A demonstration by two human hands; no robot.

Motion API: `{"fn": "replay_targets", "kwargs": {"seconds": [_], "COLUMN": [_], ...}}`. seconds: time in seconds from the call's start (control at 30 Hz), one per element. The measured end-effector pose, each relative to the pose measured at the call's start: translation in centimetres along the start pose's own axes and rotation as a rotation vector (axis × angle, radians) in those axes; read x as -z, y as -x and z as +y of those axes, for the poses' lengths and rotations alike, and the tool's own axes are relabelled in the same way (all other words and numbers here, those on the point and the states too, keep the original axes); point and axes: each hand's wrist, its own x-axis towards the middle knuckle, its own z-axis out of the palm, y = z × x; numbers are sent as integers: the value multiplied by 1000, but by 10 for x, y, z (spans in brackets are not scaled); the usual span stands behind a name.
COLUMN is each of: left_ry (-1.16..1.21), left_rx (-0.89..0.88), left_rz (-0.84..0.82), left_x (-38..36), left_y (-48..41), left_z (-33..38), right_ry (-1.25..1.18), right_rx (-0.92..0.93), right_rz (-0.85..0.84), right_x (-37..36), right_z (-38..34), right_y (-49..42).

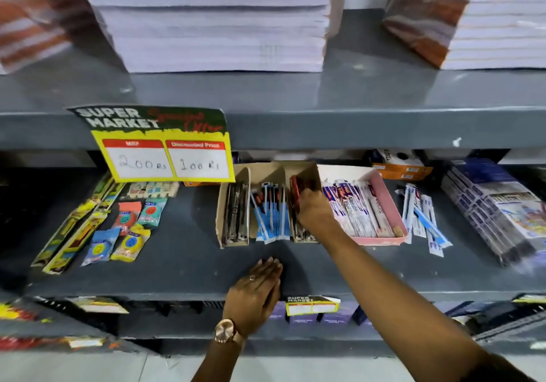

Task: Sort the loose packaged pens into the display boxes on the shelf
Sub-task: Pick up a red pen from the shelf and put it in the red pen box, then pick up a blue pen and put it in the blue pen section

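Observation:
A brown cardboard display box (233, 204) with three slots stands on the grey shelf (183, 251). Its left slot holds dark pens, its middle slot blue-and-white packaged pens (270, 219). My right hand (313, 210) reaches into the right slot, fingers closed on a red-topped packaged pen (294, 189). A pink display box (390, 204) to the right holds purple-and-white packaged pens (351, 207). Loose blue-and-white packaged pens (422, 219) lie on the shelf right of the pink box. My left hand (257, 290) rests flat on the shelf's front edge, holding nothing.
Packaged sharpeners (127, 234) and yellow packets (71, 231) lie at the left. A yellow price sign (165, 157) hangs from the upper shelf. Wrapped boxes (496, 210) sit at the right. Notebook stacks (218, 21) fill the top shelf.

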Motion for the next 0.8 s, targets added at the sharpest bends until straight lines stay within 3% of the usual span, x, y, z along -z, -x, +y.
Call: {"fn": "replay_targets", "kwargs": {"seconds": [0.4,0.5,0.63,0.8], "left_ry": [22,-27,-58,5], "left_rx": [-8,4,2,-130], "left_rz": [-56,-74,-121,-143], "left_x": [3,-1,-12,-39], "left_y": [1,-1,-11,-35], "left_z": [0,5,28,72], "right_ry": [163,111,-147,-221], "right_rx": [-24,15,60,-165], "right_rz": [5,89,244,472], "right_x": [-3,9,32,66], "right_z": [-7,4,52,144], "right_y": [10,17,26,30]}}
